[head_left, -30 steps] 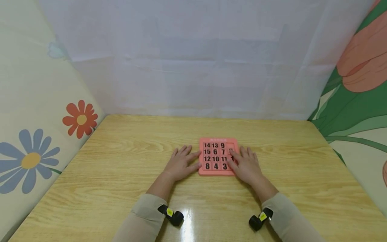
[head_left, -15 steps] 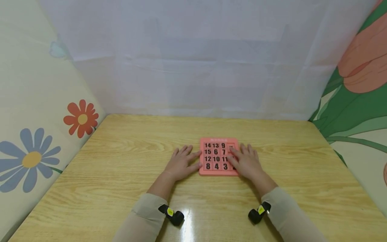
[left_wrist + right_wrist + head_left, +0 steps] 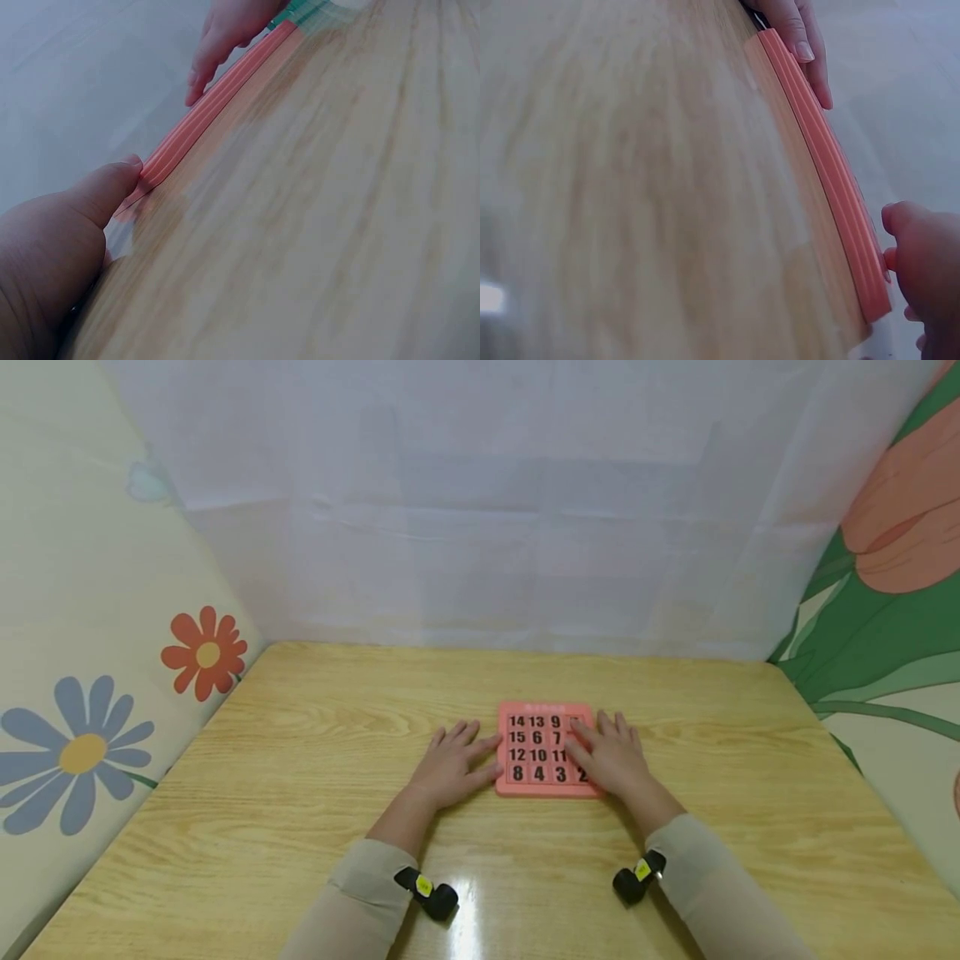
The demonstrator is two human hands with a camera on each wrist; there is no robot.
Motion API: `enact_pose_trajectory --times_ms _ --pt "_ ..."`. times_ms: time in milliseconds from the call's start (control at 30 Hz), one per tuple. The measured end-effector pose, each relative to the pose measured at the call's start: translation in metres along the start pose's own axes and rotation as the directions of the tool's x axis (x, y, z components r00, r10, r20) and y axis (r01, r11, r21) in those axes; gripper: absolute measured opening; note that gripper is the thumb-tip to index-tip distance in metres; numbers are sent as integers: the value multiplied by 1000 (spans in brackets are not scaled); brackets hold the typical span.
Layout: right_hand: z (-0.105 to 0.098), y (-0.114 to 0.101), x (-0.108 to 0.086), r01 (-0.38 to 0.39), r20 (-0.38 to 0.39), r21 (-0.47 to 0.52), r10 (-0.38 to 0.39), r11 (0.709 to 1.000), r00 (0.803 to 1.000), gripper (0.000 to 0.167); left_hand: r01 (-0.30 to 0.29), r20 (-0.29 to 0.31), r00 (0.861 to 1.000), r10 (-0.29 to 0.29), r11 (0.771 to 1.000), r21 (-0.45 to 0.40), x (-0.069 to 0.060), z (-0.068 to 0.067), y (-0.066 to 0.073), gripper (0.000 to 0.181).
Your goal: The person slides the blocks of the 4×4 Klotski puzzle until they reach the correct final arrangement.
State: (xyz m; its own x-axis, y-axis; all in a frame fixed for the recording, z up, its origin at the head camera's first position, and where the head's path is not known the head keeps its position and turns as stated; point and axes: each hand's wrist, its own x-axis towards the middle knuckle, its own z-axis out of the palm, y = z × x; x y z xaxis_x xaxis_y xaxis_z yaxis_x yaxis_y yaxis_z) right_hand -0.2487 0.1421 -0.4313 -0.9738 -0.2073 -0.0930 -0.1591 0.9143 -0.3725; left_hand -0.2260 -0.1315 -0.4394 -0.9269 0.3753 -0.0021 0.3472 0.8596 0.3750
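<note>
A pink number slide puzzle (image 3: 537,756) lies flat on the table, its square tiles marked with black numbers. At its left edge, my left hand (image 3: 448,767) steadies the frame with the thumb and forefinger, the fingers stretched out. My right hand (image 3: 617,762) reaches over the right column, its forefinger on a tile in the top right corner. That tile's number and part of the right column are hidden under the fingers. Seen low in the left wrist view, my left thumb (image 3: 112,187) touches the puzzle's ridged pink side (image 3: 217,101).
The wood-grain table (image 3: 337,710) extends around the puzzle. A white cloth (image 3: 480,527) hangs behind it, with flower-printed panels (image 3: 82,568) on both sides. Each wrist wears a black strap camera (image 3: 435,897).
My right forefinger has moved away from me along the right column, and the tile under it has slid up into the top right corner. The left hand holds its place.
</note>
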Motion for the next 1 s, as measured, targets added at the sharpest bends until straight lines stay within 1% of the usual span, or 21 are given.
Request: enact_pose_trajectory --times_ms 200,333,400,533,633,733,833,1000 --pt "0 1 1 -12 2 1 12 1000 1000 60 1 -1 1000 -1 1000 0 0 0 2 60" --pt "2 2 1 -22 9 28 22 999 1000 60 1 0 1000 -1 1000 -5 0 1 3 60" --pt "4 4 0 -12 1 50 12 999 1000 61 2 3 1000 -2 1000 -6 0 1 3 60" --pt "6 10 -7 32 -42 98 -28 995 999 59 3 6 1000 -3 1000 -5 0 1 3 60" --pt "7 16 -13 72 -83 129 -62 989 995 57 2 1 1000 -2 1000 -7 0 0 3 60" --pt "7 21 -19 103 -106 164 -87 981 991 56 -2 -9 1000 2 1000 -6 0 -1 2 60" --pt "7 25 -25 118 -106 202 -98 972 990 56 0 -9 1000 0 1000 -7 0 -1 1 60" --pt "8 28 -35 141 -104 223 -121 965 987 53 6 1 1000 -6 1000 -9 0 -1 0 61"
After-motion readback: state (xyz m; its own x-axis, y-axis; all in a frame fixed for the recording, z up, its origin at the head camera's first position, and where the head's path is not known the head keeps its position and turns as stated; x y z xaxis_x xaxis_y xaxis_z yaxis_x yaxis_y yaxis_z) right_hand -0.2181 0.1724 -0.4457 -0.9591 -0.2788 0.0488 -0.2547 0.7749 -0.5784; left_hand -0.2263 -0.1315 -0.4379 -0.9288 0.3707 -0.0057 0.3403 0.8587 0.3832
